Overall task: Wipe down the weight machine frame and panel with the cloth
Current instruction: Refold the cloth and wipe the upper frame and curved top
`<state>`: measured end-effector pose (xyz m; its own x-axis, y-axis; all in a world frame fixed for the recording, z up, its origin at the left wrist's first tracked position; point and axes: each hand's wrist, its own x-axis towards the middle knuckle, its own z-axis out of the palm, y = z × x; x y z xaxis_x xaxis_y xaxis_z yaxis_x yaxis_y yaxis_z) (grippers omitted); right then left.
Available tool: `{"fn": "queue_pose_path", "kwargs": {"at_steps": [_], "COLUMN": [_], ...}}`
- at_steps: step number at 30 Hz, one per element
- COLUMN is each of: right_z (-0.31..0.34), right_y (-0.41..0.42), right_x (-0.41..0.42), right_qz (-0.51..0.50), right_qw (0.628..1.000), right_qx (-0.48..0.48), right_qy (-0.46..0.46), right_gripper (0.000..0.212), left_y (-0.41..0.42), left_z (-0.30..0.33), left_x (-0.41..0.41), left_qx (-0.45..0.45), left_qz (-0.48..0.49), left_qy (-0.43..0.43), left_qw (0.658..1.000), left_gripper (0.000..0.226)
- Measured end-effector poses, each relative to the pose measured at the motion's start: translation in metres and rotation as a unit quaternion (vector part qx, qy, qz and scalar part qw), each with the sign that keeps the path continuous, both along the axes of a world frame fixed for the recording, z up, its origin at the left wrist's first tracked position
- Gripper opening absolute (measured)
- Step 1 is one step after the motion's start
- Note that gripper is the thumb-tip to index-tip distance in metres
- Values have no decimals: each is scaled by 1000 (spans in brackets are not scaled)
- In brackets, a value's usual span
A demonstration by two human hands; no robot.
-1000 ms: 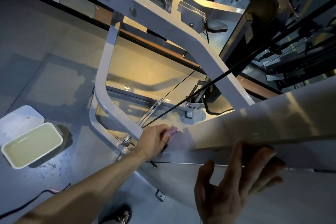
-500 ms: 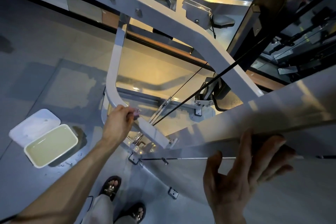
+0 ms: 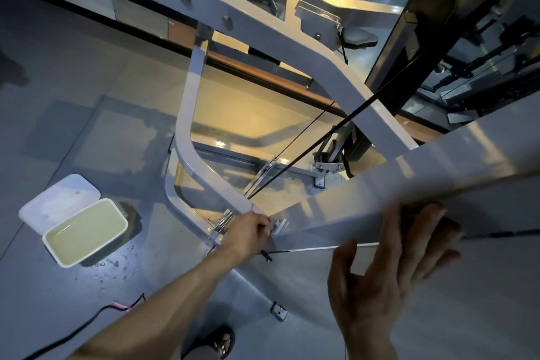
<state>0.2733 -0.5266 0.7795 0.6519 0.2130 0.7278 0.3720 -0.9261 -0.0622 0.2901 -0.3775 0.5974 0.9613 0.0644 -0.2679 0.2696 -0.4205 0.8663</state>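
I look down through the white weight machine frame [image 3: 201, 166], whose bent lower bar meets a broad white panel [image 3: 380, 196] running to the right. My left hand [image 3: 248, 235] is curled around a small pinkish cloth [image 3: 272, 223], almost hidden in the fist, and presses it at the joint where the bar meets the panel. My right hand [image 3: 391, 266] rests with straight, spread fingers against the panel's underside edge.
On the grey floor at the left sits a white tub of yellowish liquid [image 3: 84, 232] with its lid [image 3: 60, 202] beside it and water drops around. A black cable [image 3: 87, 324] lies lower left. My sandalled foot [image 3: 222, 342] shows at the bottom. Black machine cables [image 3: 321, 140] cross the frame.
My left hand slid with the cloth from the panel joint up the bent bar to the left, then came back down to the joint. My right hand stayed on the panel.
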Motion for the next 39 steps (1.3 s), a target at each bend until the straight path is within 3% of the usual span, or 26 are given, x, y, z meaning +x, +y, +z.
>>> {"fn": "queue_pose_path", "kwargs": {"at_steps": [4, 7, 10, 15, 20, 23, 29, 33, 39], "right_z": [0, 0, -2, -5, -4, -4, -6, -7, -11], "right_y": [-1, -2, -2, -1, -1, -2, 1, 1, 3], "right_x": [-2, -3, -3, -2, -2, -2, -2, -1, 3], "right_qz": [-1, 2, 5, -1, -2, -3, -9, -12, -25], "right_qw": [1000, 1000, 1000, 1000, 1000, 1000, 1000, 1000, 1000], "right_qx": [6, 3, 0, 4, 0, -4, 0, -1, -2], "right_qy": [10, 15, 18, 12, 10, 9, 1, 0, -12], "right_gripper": [75, 72, 71, 69, 70, 71, 66, 67, 70], "left_y": [49, 90, 126, 107, 27, -12, -15, -15, 18], "left_z": [15, 10, 1, -9, -3, -15, -8, 2, 23], "left_x": [13, 29, 45, 46, 21, 13, 5, 6, 14], "left_qx": [-22, 61, 141, 166, 199, 159, 102, -5, -67], "left_qz": [88, 202, 254, 170, 19, -62, 12, 62, -23], "left_qy": [-8, -99, -95, -34, -50, -52, 14, 98, 155], "left_qw": [996, 972, 952, 971, 979, 984, 995, 993, 985], "left_gripper": [14, 16, 22, 24, 17, 17, 24, 25, 23]}}
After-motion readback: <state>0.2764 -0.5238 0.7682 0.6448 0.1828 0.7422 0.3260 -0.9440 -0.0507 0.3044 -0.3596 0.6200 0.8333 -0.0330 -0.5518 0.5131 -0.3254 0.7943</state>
